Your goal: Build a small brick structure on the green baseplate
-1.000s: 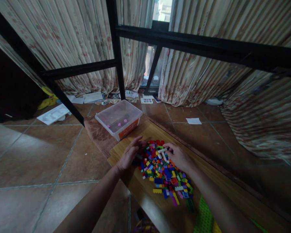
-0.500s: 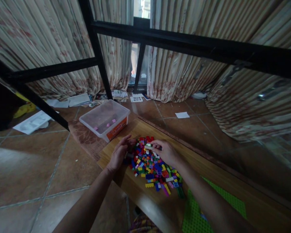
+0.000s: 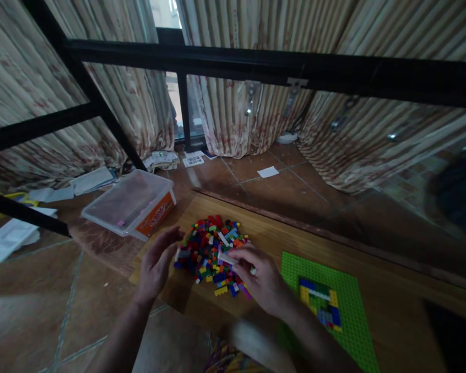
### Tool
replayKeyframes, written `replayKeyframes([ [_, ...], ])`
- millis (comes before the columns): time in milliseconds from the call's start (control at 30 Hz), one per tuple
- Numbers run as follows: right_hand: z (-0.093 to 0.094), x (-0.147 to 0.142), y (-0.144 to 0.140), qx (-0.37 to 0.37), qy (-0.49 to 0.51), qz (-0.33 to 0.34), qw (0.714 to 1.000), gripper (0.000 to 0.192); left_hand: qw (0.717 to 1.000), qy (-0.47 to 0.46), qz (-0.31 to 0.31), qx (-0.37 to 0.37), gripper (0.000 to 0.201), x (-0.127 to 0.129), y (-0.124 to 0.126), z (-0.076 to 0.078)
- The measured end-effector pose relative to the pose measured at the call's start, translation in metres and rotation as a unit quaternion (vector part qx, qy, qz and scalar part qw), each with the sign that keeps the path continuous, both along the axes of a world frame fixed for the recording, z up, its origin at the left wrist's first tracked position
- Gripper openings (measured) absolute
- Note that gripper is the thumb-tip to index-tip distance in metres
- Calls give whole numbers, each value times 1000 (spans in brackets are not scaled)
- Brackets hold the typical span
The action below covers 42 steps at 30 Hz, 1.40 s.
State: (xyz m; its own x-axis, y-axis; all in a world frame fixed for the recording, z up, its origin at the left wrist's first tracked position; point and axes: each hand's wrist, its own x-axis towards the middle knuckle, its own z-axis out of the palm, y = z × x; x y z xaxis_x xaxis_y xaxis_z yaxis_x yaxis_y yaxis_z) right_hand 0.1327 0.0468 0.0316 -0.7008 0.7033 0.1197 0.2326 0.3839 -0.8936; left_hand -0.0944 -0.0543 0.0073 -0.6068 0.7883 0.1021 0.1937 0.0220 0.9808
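Seen from the head camera, the right hand (image 3: 266, 282) had lifted off the pile of coloured bricks (image 3: 213, 248) on the wooden tabletop (image 3: 392, 305), fingers pinched on a white brick (image 3: 228, 257) it had been picking at a second earlier. The left hand (image 3: 157, 264) hovered open beside the pile. A green baseplate (image 3: 349, 305), newly in view, lay to the right, a clear plastic box (image 3: 129, 204) behind.
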Motion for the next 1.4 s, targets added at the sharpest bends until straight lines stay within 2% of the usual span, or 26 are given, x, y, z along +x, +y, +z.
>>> replayKeyframes([
  [33, 2, 9, -13, -23, 6, -10, 1000, 22, 999, 39, -12, -15, 43, 10, -5, 8],
  [100, 4, 25, -37, -52, 21, -22, 998, 25, 991, 101, -75, -48, 37, 37, -12, 17],
  [167, 4, 39, -53, -70, 17, -36, 997, 24, 976, 141, -156, -63, 34, 67, -16, 19],
  [233, 2, 52, -63, -76, 7, -58, 995, 21, 958, 141, -237, -72, 25, 96, -16, 16],
  [300, -1, 66, -69, -75, 2, -83, 994, 19, 946, 113, -292, -80, 20, 120, -13, 11],
  [467, -9, 106, -76, -115, -7, -149, 982, 21, 926, 67, -363, -80, 18, 157, -5, 6],
  [600, -14, 135, -78, -126, 7, -197, 972, 15, 924, 90, -367, -55, 15, 183, 2, -3],
  [833, -18, 179, -59, -22, -49, -213, 976, 16, 927, 135, -351, 13, 22, 229, 28, -26],
  [967, -32, 194, -34, 77, -116, -229, 964, 17, 939, 180, -291, -10, 23, 233, 42, -26],
  [1067, -46, 198, -17, 140, -158, -235, 949, 18, 937, 220, -267, -38, 23, 230, 48, -26],
  [1200, -58, 196, -7, 192, -182, -219, 939, 21, 923, 264, -278, -45, 26, 232, 49, -28],
  [1400, -63, 195, -5, 226, -191, -198, 935, 21, 899, 318, -301, -30, 32, 236, 48, -36],
])
